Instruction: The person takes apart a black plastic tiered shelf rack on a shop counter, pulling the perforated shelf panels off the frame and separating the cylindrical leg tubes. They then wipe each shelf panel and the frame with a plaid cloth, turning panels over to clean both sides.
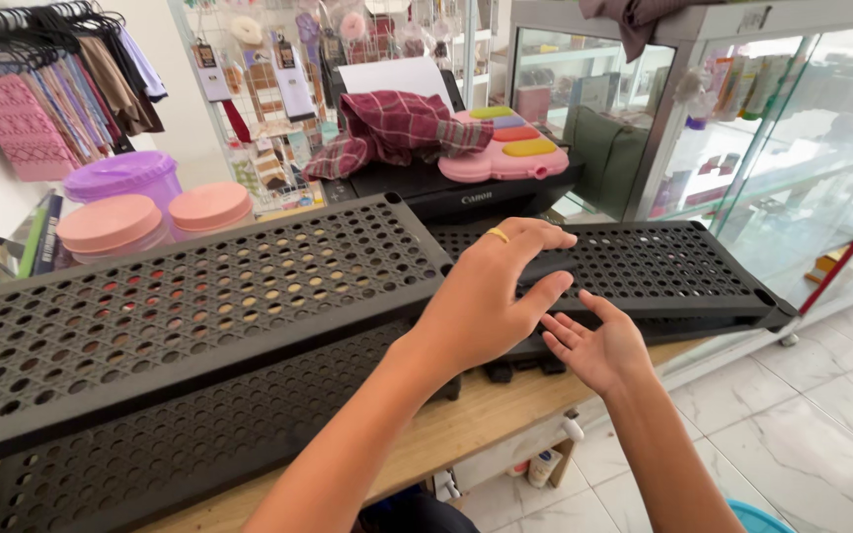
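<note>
Left hand on black perforated panel, right hand beneath, open

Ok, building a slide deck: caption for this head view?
Left hand rests on a black perforated shelf panel, right hand open beneath its edge, on a wooden table.

black perforated shelf panels stacked askew on wooden table

- The large black perforated shelf panel covers most of the wooden table, blocking passage leftward.
- A second perforated panel bars the way ahead.
- The printer and pink containers crowd the back.
- Open room lies over the tiled floor to the right.
</note>
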